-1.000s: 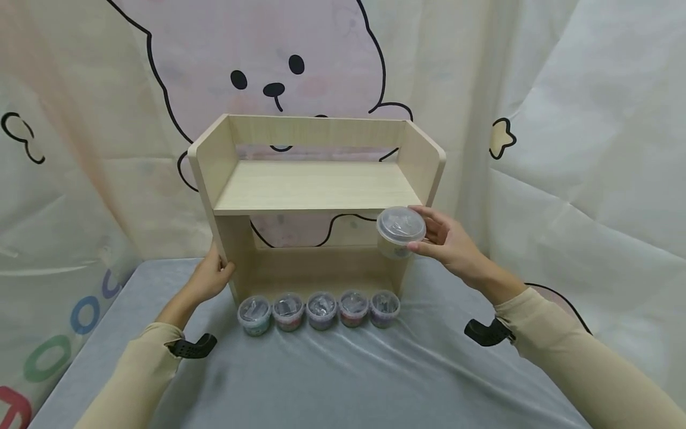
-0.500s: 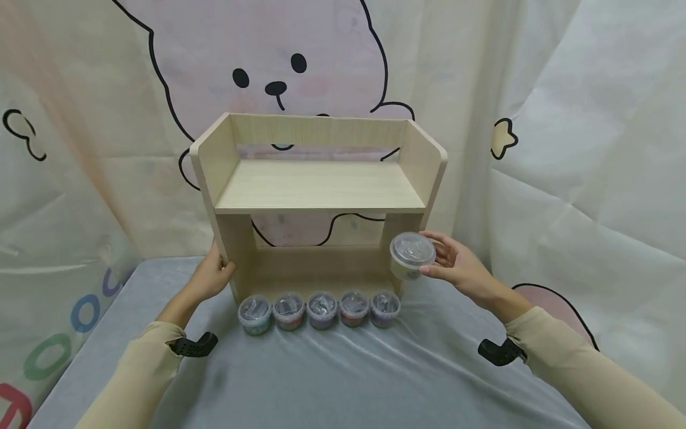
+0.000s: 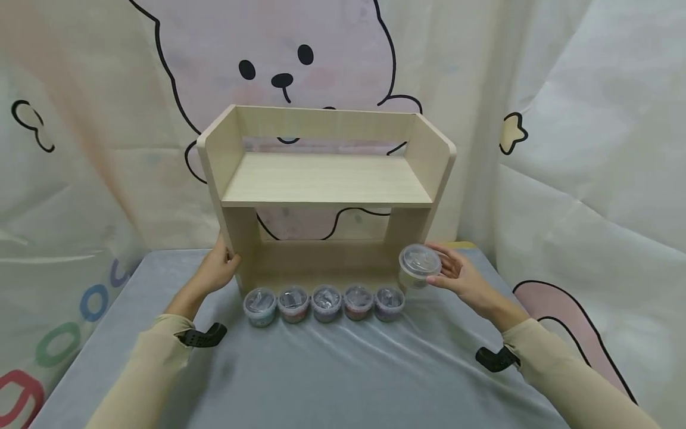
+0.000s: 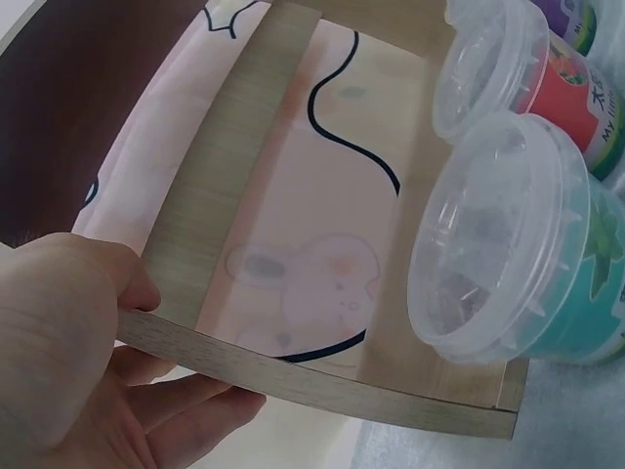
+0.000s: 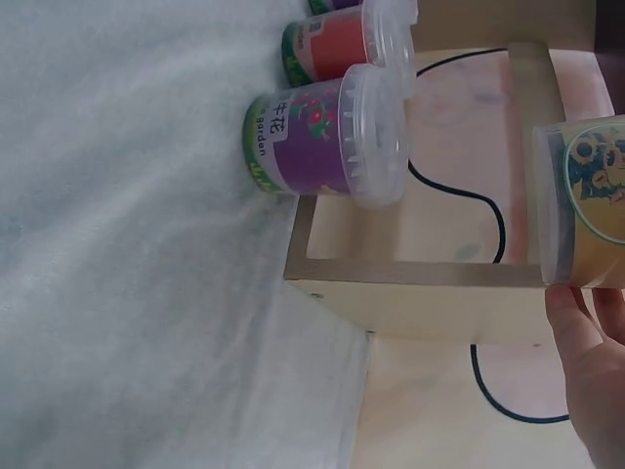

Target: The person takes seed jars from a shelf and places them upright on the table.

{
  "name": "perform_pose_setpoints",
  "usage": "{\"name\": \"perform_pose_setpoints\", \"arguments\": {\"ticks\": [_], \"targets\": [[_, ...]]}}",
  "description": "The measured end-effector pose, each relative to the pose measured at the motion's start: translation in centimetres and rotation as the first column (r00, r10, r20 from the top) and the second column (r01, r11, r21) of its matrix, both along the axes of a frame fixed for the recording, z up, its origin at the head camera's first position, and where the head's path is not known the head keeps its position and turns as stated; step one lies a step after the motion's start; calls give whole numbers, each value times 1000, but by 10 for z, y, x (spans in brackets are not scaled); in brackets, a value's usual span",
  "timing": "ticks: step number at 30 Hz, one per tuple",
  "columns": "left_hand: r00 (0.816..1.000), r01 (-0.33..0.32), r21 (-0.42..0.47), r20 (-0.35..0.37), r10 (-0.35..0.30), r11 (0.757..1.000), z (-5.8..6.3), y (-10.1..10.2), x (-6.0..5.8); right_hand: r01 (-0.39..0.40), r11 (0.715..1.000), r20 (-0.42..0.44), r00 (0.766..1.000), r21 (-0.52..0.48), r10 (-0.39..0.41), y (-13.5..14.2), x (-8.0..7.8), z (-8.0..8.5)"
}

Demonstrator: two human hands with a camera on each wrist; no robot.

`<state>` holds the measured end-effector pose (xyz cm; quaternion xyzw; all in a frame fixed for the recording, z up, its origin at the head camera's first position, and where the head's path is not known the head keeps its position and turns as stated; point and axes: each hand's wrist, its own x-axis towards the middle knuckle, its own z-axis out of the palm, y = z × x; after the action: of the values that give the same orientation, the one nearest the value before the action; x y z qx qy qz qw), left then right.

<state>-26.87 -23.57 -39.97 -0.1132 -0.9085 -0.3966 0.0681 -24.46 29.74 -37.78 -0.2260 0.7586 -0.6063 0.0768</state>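
Observation:
A pale wooden two-tier shelf point(image 3: 327, 179) stands on the cloth-covered table. My left hand point(image 3: 216, 271) grips the front edge of its left side panel, thumb inside and fingers around the outside, as the left wrist view confirms. In my right hand point(image 3: 468, 289) a clear-lidded plastic tub point(image 3: 420, 262) is held between thumb and fingers, beside the lower right side panel. Its yellow-orange printed label point(image 5: 605, 215) shows in the right wrist view. Several similar lidded tubs line the shelf's front, from a turquoise tub point(image 4: 547, 244) at the left to a purple tub point(image 5: 317, 137) at the right.
A grey-blue cloth point(image 3: 321, 375) covers the table. Pale curtains point(image 3: 589, 149) with cartoon drawings hang behind and at both sides. A bit of yellow point(image 3: 460, 245) shows at the table's back edge, right of the shelf.
My right hand has lowered the tub from just under the upper board to beside the lower right panel, shifting slightly right. The left hand keeps its grip. The head view has tilted slightly.

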Motion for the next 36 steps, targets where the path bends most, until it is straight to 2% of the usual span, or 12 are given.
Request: {"name": "perform_pose_setpoints", "arguments": {"ticks": [9,15,24,29,36], "targets": [[1000,-9,-20,16,9,1000,0,-2,-3,32,999,32,999,-10,-31,7,-1,-11],[999,-4,-1,33,4,1000,-2,-2,-1,48,999,50,998,14,-48,12,1,-29],[1000,5,5,13,-5,1000,-5,1,-2,65,998,38,997,22,-66,34,7,-50],[1000,8,11,18,-9,1000,-6,0,0,52,998,65,996,38,-54,40,5,-63],[1000,0,2,11,0,1000,-4,2,-1,15,1000,100,995,-16,-13,43,0,-81]]}}
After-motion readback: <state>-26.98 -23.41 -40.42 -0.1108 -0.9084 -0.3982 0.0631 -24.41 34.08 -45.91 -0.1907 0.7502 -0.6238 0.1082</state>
